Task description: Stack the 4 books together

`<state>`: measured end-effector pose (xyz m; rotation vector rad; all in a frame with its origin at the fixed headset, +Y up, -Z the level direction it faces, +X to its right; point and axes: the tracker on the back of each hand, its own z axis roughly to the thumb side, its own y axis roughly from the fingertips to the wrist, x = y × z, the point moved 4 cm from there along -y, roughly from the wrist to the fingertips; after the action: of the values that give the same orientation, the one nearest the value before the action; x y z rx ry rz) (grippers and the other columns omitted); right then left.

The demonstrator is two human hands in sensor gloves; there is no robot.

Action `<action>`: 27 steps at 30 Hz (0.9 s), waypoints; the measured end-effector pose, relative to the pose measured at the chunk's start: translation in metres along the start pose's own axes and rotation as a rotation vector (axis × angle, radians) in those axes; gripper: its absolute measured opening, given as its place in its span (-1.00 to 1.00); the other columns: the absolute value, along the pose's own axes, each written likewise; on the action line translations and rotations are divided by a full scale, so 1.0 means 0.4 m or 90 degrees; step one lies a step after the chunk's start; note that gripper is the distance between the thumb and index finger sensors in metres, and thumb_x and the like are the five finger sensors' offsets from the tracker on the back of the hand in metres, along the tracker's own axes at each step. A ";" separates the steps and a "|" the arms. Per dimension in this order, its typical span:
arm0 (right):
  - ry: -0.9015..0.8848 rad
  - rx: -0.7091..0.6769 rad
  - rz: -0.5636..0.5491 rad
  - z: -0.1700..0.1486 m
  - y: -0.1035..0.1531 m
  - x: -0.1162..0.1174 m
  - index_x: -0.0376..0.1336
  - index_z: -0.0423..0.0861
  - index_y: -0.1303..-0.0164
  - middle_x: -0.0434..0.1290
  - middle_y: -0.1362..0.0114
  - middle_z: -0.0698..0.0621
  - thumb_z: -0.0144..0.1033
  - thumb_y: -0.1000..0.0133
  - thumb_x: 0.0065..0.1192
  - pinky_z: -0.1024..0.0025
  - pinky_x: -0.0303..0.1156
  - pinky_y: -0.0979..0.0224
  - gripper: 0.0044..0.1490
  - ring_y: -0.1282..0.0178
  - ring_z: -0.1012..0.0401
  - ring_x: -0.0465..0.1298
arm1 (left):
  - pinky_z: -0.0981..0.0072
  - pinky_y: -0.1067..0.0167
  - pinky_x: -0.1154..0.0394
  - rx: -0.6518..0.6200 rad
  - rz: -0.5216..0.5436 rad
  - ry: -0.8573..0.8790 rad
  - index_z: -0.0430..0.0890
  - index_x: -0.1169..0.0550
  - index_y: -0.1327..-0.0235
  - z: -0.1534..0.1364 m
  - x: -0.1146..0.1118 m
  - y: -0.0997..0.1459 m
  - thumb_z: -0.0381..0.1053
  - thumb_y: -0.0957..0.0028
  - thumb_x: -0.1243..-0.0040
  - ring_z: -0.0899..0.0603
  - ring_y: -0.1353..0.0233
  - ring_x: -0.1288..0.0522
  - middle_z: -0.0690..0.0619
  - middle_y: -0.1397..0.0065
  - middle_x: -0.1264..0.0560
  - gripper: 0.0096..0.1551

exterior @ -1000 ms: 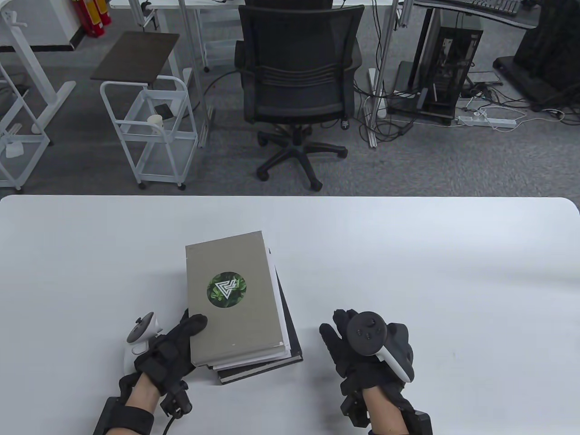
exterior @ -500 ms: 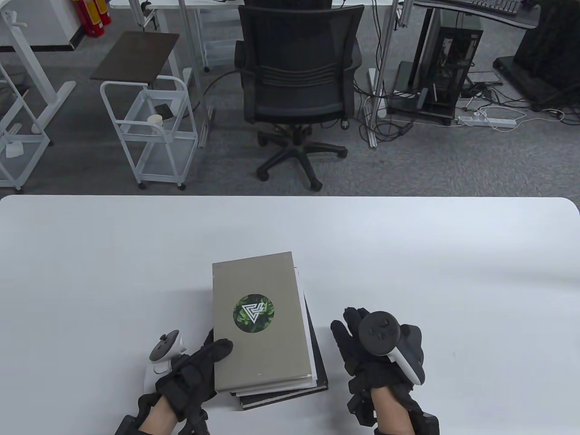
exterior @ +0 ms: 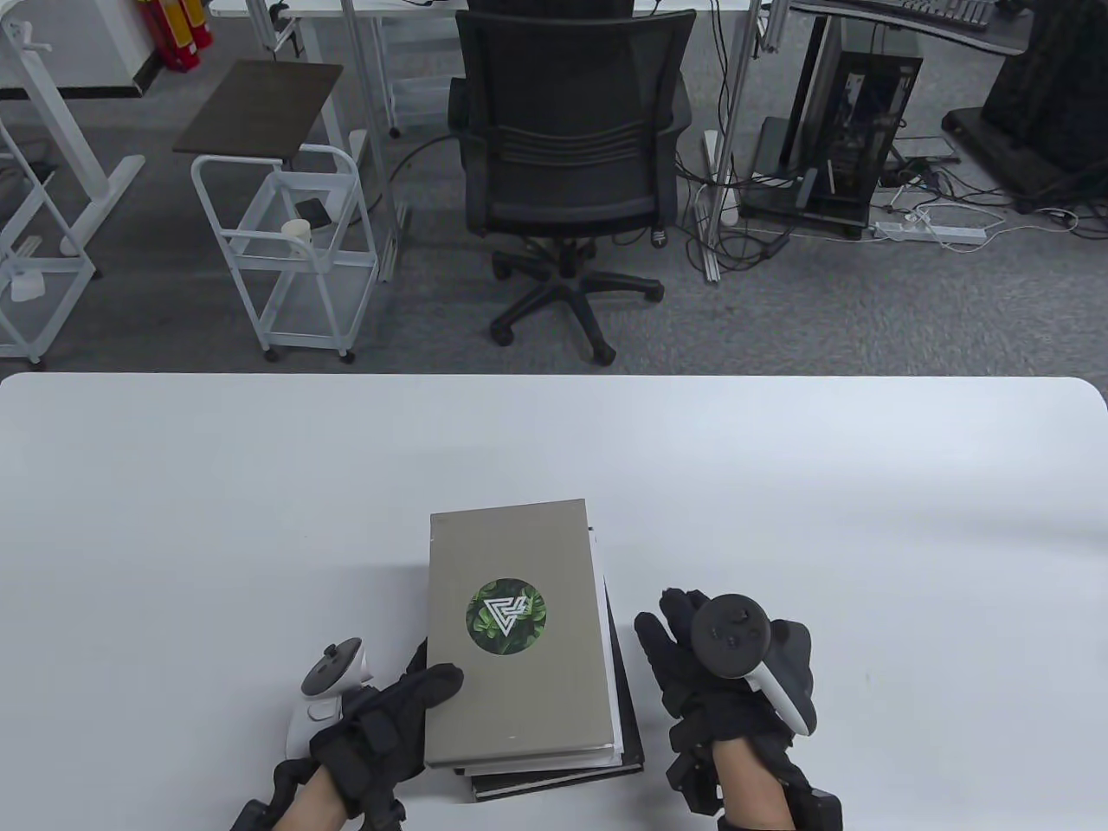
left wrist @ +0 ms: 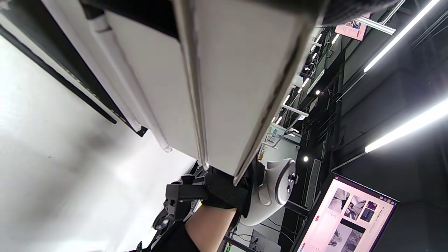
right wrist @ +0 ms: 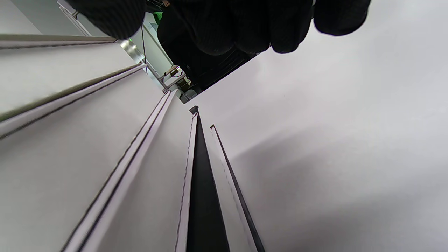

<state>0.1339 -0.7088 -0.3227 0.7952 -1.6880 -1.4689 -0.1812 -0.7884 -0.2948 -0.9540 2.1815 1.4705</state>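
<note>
Where white table (exterior: 779,485) ends, office chair (exterior: 567,164), grey carpet (exterior: 866,312)

no readable text; top book (exterior: 517,632) bears triangular logo

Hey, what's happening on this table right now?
A person in sensor gloves is stacking books. The left hand grips the stack of books at its near-left corner, thumb on the grey top cover. The right hand is beside the stack's right edge, not touching it in the table view. The books sit piled on the white table.
</note>
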 end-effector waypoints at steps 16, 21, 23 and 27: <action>0.148 -0.052 -0.037 0.032 0.029 -0.010 0.01 -0.18 -0.73 0.09 -0.72 -0.31 0.20 -0.36 -0.12 -0.27 0.19 -0.57 -0.10 -0.64 -0.28 0.12 | -0.58 -0.38 0.25 -0.052 0.217 -0.185 -0.08 0.44 -0.45 0.140 0.063 0.125 0.41 -0.18 0.12 -0.45 -0.58 0.44 -0.21 -0.51 0.52 0.13; 0.156 -0.049 -0.073 0.005 0.028 0.016 -0.10 -0.09 -0.77 -0.01 -0.76 -0.25 0.20 -0.35 -0.08 -0.33 0.07 -0.63 -0.09 -0.71 -0.26 0.00 | -0.55 -0.40 0.25 0.011 0.372 -0.376 -0.09 0.25 -0.54 0.182 0.137 0.176 0.30 -0.17 0.06 -0.43 -0.60 0.40 -0.19 -0.57 0.39 0.01; 0.163 -0.055 -0.076 0.003 0.026 0.032 -0.12 -0.07 -0.78 -0.05 -0.78 -0.23 0.21 -0.33 -0.06 -0.32 0.00 -0.68 -0.07 -0.73 -0.23 -0.06 | -0.55 -0.40 0.25 0.047 0.432 -0.484 -0.10 0.21 -0.55 0.186 0.156 0.188 0.29 -0.16 0.04 -0.43 -0.61 0.36 -0.20 -0.58 0.36 -0.01; 0.179 -0.053 -0.067 0.003 0.018 0.060 -0.18 -0.06 -0.79 -0.15 -0.79 -0.21 0.23 -0.32 -0.05 -0.34 -0.10 -0.72 -0.03 -0.76 -0.21 -0.17 | -0.51 -0.44 0.15 0.083 0.494 -0.612 -0.12 0.07 -0.58 0.152 0.162 0.179 0.29 -0.14 0.03 -0.43 -0.64 0.20 -0.21 -0.62 0.19 -0.05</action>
<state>0.1203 -0.7271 -0.3122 1.0062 -1.3863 -1.4128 -0.2825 -0.7380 -0.3101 0.6564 1.8462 1.5461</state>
